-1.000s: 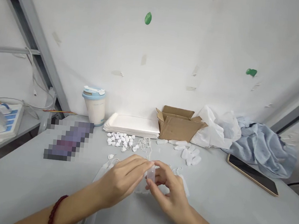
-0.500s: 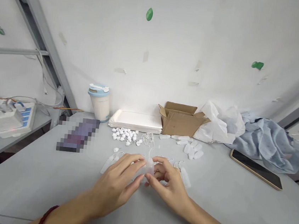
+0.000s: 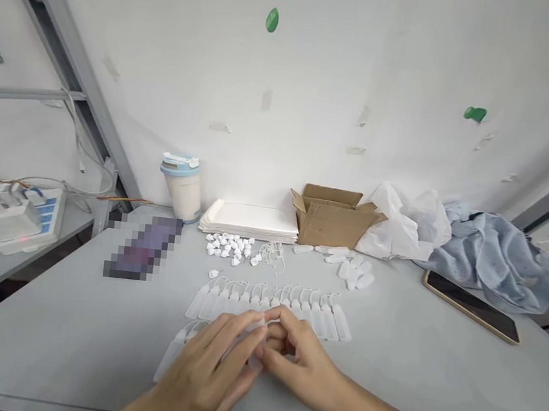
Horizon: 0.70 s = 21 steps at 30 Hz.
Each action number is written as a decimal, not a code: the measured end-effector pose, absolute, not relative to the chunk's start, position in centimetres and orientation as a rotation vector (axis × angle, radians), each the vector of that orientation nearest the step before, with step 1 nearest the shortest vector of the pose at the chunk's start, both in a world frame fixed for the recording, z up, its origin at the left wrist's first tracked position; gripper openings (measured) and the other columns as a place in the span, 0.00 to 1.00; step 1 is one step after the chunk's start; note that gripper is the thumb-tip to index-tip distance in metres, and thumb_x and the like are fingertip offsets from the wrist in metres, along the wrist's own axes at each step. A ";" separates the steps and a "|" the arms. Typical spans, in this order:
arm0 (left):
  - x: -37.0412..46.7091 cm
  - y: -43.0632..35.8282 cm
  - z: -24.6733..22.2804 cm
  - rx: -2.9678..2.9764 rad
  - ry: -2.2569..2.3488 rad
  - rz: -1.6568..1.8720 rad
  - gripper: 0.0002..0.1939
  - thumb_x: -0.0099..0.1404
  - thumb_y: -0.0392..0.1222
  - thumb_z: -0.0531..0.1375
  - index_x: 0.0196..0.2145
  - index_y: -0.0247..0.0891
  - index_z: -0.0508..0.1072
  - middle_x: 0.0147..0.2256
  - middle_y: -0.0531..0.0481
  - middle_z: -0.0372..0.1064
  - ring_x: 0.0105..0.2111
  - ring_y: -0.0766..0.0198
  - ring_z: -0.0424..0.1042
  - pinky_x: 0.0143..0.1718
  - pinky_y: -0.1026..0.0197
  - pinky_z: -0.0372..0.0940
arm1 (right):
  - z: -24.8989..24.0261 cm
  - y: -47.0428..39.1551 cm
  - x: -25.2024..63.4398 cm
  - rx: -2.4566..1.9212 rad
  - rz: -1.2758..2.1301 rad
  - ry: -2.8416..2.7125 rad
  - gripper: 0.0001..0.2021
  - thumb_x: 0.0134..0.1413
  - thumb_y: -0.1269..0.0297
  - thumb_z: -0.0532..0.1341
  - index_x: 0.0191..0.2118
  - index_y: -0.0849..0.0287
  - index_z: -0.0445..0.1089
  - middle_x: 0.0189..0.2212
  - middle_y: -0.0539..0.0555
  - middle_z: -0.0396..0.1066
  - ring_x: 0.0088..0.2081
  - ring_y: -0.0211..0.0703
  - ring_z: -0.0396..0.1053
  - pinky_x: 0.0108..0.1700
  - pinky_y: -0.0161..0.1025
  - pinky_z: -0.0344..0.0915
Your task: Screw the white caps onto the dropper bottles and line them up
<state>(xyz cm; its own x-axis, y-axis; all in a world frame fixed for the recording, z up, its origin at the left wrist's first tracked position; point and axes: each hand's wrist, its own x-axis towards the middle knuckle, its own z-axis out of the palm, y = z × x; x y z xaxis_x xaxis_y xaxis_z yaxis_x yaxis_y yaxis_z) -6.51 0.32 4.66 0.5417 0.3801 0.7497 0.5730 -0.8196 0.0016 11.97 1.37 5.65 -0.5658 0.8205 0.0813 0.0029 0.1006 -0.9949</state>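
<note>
Over the bench point(image 3: 408, 376), a translucent plastic tube point(image 3: 255, 362), its long axis seemingly near upright, sits between the left hand point(image 3: 203, 363), whose fingers partly cover it, grip unclear, and the right hand point(image 3: 304, 360), pinched on its side.

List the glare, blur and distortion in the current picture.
Head view: small bright glints on the tabletop near the bottom edge; head view: blocky pixelation over the flat item at left; head view: the translucent piece at the right hand has hard-to-trace outlines.
</note>
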 end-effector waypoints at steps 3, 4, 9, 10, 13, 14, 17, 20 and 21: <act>-7.3 -0.3 3.6 -2.541 -0.842 -1.159 0.15 0.62 0.29 0.56 0.48 0.30 0.70 0.45 0.36 0.70 0.43 0.54 0.71 0.40 0.55 0.70 | 5.5 1.3 11.9 -0.849 1.305 -1.916 0.08 0.56 0.71 0.56 0.42 0.60 0.67 0.29 0.51 0.71 0.28 0.35 0.68 0.32 0.32 0.65; -7.7 -0.6 3.4 -2.559 -0.871 -1.144 0.15 0.62 0.30 0.56 0.48 0.31 0.70 0.45 0.37 0.70 0.44 0.53 0.70 0.41 0.54 0.69 | 5.4 1.2 11.9 -0.853 1.227 -1.973 0.08 0.56 0.71 0.56 0.41 0.61 0.68 0.28 0.51 0.72 0.28 0.35 0.68 0.31 0.32 0.65; -10.2 -1.5 3.5 -2.782 -1.044 -0.986 0.15 0.62 0.33 0.57 0.47 0.40 0.69 0.45 0.45 0.72 0.44 0.56 0.71 0.47 0.55 0.67 | 5.0 1.2 12.2 -0.741 0.771 -2.122 0.08 0.57 0.70 0.56 0.32 0.64 0.71 0.20 0.50 0.68 0.21 0.33 0.63 0.24 0.30 0.60; -10.7 -1.6 3.5 -2.823 -1.067 -0.977 0.16 0.61 0.33 0.57 0.47 0.41 0.68 0.45 0.46 0.73 0.44 0.57 0.71 0.47 0.56 0.67 | 5.0 1.2 12.3 -0.711 0.700 -2.120 0.08 0.57 0.71 0.55 0.32 0.64 0.71 0.19 0.50 0.67 0.20 0.33 0.62 0.24 0.30 0.59; -12.2 -1.5 3.6 -2.916 -1.120 -0.927 0.19 0.57 0.34 0.58 0.47 0.43 0.66 0.45 0.48 0.73 0.46 0.57 0.70 0.46 0.59 0.68 | 5.1 1.5 12.5 -0.668 0.564 -2.086 0.08 0.56 0.74 0.55 0.31 0.65 0.71 0.18 0.50 0.67 0.19 0.32 0.62 0.23 0.30 0.58; -12.6 -1.5 3.7 -2.935 -1.135 -0.895 0.20 0.56 0.34 0.59 0.47 0.43 0.66 0.45 0.48 0.73 0.47 0.56 0.70 0.46 0.60 0.68 | 5.2 1.7 12.6 -0.664 0.530 -2.074 0.08 0.56 0.74 0.55 0.31 0.65 0.70 0.18 0.50 0.68 0.19 0.32 0.62 0.22 0.30 0.58; -13.3 -1.4 4.3 -2.968 -1.171 -0.768 0.25 0.52 0.34 0.61 0.49 0.45 0.66 0.47 0.50 0.72 0.49 0.55 0.68 0.46 0.60 0.68 | 5.5 2.1 12.8 -0.688 0.472 -2.048 0.08 0.56 0.75 0.55 0.30 0.65 0.70 0.18 0.51 0.68 0.18 0.32 0.61 0.21 0.29 0.57; -13.7 -1.2 4.6 -2.971 -1.181 -0.670 0.27 0.51 0.34 0.63 0.50 0.45 0.66 0.48 0.50 0.71 0.50 0.54 0.68 0.47 0.60 0.68 | 5.5 2.3 12.8 -0.707 0.449 -2.045 0.08 0.56 0.75 0.55 0.29 0.65 0.70 0.17 0.50 0.67 0.17 0.31 0.60 0.20 0.30 0.56; -13.8 -1.1 4.6 -2.965 -1.184 -0.656 0.27 0.51 0.34 0.63 0.50 0.45 0.66 0.49 0.50 0.71 0.50 0.54 0.67 0.47 0.60 0.69 | 5.5 2.3 12.8 -0.702 0.441 -2.048 0.08 0.56 0.75 0.55 0.29 0.65 0.70 0.17 0.50 0.67 0.17 0.31 0.60 0.20 0.30 0.56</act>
